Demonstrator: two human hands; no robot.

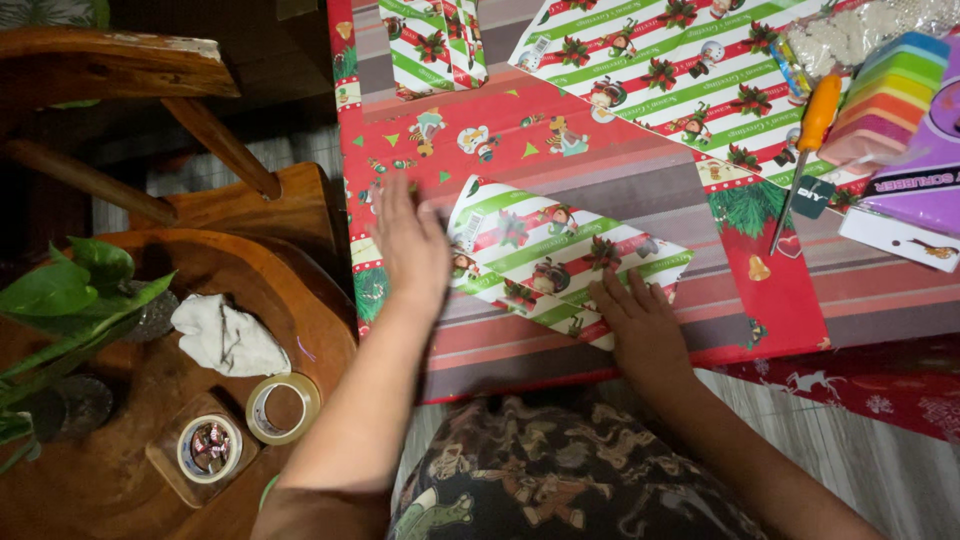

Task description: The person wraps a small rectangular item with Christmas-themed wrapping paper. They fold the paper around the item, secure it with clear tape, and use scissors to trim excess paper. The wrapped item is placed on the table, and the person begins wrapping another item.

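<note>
Now | fold step: left hand [412, 245] flat, blurred, right hand [640, 320] pressing wrapping-paper parcel [555, 262] (striped) | next likely needs tape roll [283, 407].

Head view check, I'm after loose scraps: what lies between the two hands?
Only the folded striped gift wrap spans from left hand to right hand, both pressing it.

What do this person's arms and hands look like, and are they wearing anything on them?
Both arms are bare to the frame's edge: no sleeves show. The left hand and right hand wear no gloves, and no rings, watch or bracelets are visible.
</note>
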